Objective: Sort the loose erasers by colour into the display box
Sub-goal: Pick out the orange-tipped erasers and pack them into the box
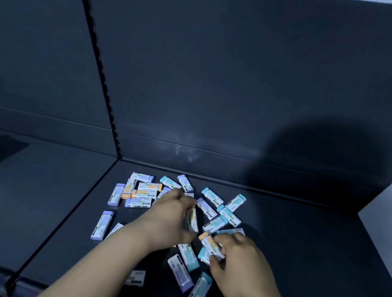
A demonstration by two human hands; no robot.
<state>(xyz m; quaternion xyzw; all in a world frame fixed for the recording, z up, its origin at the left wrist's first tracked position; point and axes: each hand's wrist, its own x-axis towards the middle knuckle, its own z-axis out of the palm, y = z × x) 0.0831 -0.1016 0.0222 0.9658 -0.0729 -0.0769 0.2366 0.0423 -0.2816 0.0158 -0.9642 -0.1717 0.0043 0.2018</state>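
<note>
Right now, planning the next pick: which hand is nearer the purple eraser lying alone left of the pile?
Left. The left hand, holding a stack of erasers, is right of the purple eraser; the right hand, pinching an orange eraser, is farther right.

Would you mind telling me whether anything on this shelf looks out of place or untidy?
Yes: the erasers lie scattered at all angles on the dark shelf, purple, teal and orange mixed. One stray eraser lies apart near the front edge. The left hand and right hand each grip some. No display box is in view.
</note>
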